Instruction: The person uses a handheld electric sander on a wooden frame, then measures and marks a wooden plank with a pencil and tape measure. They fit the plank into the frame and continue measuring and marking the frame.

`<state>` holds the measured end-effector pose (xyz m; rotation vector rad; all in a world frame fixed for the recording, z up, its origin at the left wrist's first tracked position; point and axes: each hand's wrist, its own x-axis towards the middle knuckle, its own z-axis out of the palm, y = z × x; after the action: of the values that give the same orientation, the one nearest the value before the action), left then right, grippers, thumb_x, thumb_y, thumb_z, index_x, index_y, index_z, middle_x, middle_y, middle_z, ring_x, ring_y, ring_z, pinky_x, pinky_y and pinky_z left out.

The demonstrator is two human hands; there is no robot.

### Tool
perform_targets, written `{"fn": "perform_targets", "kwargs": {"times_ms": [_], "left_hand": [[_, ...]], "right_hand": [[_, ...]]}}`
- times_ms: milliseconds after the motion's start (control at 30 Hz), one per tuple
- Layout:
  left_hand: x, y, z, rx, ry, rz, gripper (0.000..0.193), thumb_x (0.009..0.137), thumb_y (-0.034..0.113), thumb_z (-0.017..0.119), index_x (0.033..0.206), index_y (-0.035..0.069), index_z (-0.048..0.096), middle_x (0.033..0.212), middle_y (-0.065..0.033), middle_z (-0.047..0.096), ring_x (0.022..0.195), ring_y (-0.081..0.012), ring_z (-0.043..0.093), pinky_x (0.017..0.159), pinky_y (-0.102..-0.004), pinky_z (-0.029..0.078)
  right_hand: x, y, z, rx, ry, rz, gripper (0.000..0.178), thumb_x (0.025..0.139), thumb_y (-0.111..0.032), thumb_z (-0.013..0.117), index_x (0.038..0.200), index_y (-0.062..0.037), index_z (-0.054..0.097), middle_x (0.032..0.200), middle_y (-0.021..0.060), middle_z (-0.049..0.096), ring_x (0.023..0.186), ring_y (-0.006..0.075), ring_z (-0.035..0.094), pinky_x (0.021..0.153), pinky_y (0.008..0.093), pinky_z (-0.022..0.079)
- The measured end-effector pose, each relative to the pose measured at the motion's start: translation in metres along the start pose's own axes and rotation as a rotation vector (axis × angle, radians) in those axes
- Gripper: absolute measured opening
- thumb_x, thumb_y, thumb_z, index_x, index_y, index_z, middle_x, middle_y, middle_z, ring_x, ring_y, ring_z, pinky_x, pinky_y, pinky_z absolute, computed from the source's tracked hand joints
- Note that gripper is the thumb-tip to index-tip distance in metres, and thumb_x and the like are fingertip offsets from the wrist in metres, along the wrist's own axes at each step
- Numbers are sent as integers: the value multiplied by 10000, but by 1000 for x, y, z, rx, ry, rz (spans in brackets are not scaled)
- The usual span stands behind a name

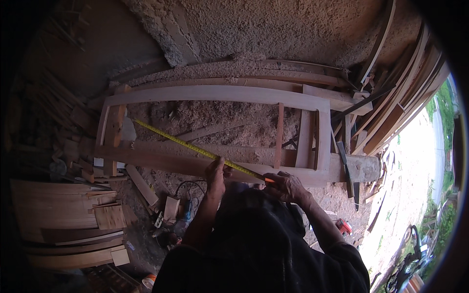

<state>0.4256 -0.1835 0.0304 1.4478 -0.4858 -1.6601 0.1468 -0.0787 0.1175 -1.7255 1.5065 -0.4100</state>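
Observation:
A yellow tape measure (183,142) is stretched at a slant over a pale wooden frame (205,93) with a curved-looking long rail. Its far end hangs over the frame's opening on the left. My left hand (215,178) is closed on the tape's blade above the near rail. At the tape's near end my right hand (288,187) is closed, with a small orange part showing at the fingers; the rest of what it grips is hidden. A reddish wooden crosspiece (279,136) spans the frame right of the tape.
Planks (58,207) are stacked at the left, and long boards (403,107) lean at the right. Beneath the frame lies a beam (359,167). Shavings cover the ground. A blue tool (188,210) and a red object (344,226) lie near my arms.

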Motion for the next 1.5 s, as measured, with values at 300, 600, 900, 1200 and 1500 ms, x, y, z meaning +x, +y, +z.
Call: {"fn": "perform_targets", "kwargs": {"times_ms": [300,600,900,1200,1500], "left_hand": [[49,47,-40,-131,12,98,216,984,317,663,1000,103,643,875,-55,699,647,-107,622,553,-239,512],[136,170,-173,-153,254,222,145,991,318,638,1006,174,628,872,-19,716,685,-111,593,623,-282,498],[166,129,-187,-215,278,238,300,939,402,685,1107,162,620,968,-45,666,814,-160,584,725,-348,510],[175,113,-202,-190,329,170,368,996,453,609,1234,173,587,1066,-7,673,896,-131,592,810,-287,490],[166,106,-167,-88,339,150,315,974,403,658,1171,159,631,1014,25,657,875,-121,588,806,-279,481]], "right_hand": [[5,13,-10,-71,20,-24,520,839,-365,778,1320,-232,636,972,139,644,915,347,651,789,462,537],[-100,110,-95,-496,304,-57,546,690,-131,759,1228,-167,669,836,81,613,782,311,620,669,461,507],[-87,108,-101,-552,248,16,488,697,-187,743,1180,-145,691,845,102,610,776,327,625,671,473,527],[-76,98,-107,-510,232,-77,467,761,-235,775,1213,-162,677,922,55,624,879,272,626,755,419,549],[-66,120,-112,-463,188,-117,459,787,-228,762,1231,-160,667,956,73,629,904,301,634,749,419,542]]}}
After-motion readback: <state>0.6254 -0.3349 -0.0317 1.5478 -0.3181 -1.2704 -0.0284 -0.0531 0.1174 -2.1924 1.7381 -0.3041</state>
